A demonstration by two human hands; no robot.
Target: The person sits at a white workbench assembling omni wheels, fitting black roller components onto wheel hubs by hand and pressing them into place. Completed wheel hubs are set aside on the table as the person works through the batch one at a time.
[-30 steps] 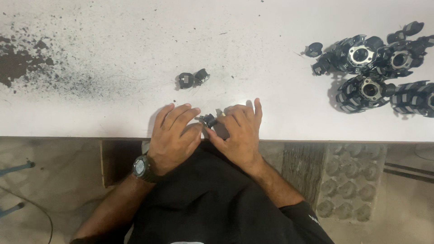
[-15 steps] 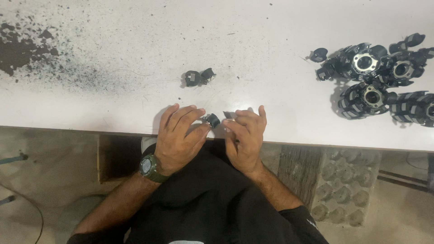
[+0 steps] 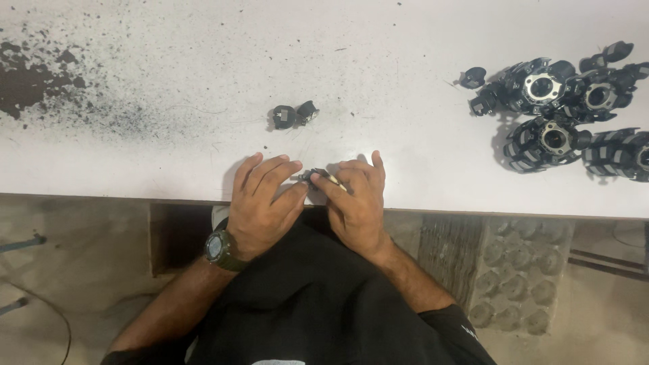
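Note:
A small black part (image 3: 315,177) sits at the near edge of the white table (image 3: 378,88), pinched between the fingertips of both hands. My left hand (image 3: 260,206), with a dark wristwatch, grips it from the left. My right hand (image 3: 355,203) grips it from the right, and a thin pale stick shows at its fingers. Most of the part is hidden by the fingers. Two small black pieces (image 3: 294,115) lie together on the table just beyond my hands.
A pile of several black ring-shaped parts with metal centres (image 3: 568,115) lies at the table's right side. Dark powder stains (image 3: 40,81) cover the far left. Below the table edge is a bare floor and a grey moulded tray (image 3: 520,277).
My hands have stayed together on the small part at the table edge, with only slight finger shifts. The view has moved a little.

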